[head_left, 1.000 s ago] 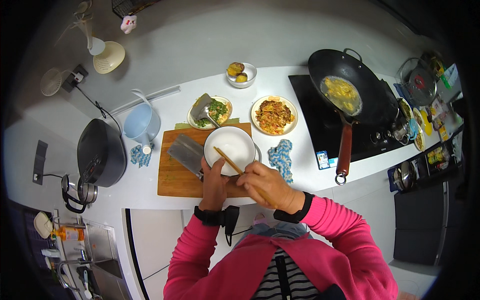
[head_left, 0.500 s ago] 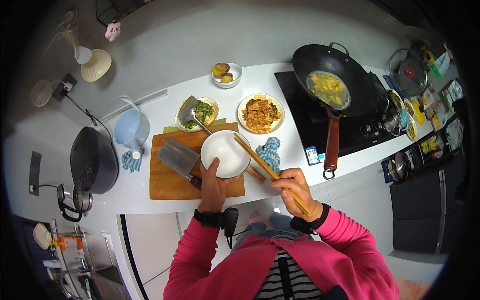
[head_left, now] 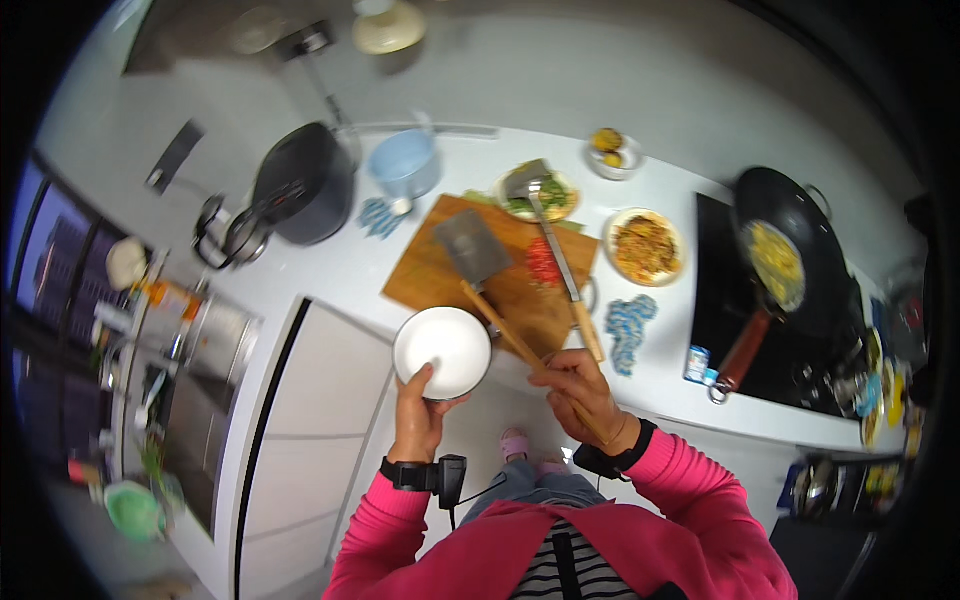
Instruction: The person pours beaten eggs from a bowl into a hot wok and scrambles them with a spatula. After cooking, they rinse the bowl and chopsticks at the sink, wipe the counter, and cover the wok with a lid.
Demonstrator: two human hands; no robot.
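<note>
The left hand (head_left: 418, 418) had its grip around the white bowl (head_left: 445, 348) by the bench's (head_left: 350, 272) near edge, left of the right hand (head_left: 582, 397), whose grip clasped chopsticks (head_left: 511, 336) slanting forward-left beside the bowl.

- Bowl (head_left: 452, 340): smooth, glossy white, ceramic by the look of it
- Chopsticks (head_left: 504, 327): plain light wood
- Chopping board (head_left: 418, 268): warm brown wood, flat-faced
- Cleaver (head_left: 472, 245): dull grey metal blade
- Spatula (head_left: 558, 255): metal shaft, pale wooden handle
- Rag (head_left: 628, 330): rough, nubbly cloth
- Wok (head_left: 772, 192): black metal, reddish-brown handle that looks like wood
- Hob (head_left: 713, 255): dark, smooth and glass-like
- Blue jug (head_left: 403, 165): smooth plastic, seemingly
- Countertop (head_left: 345, 275): smooth white
</note>
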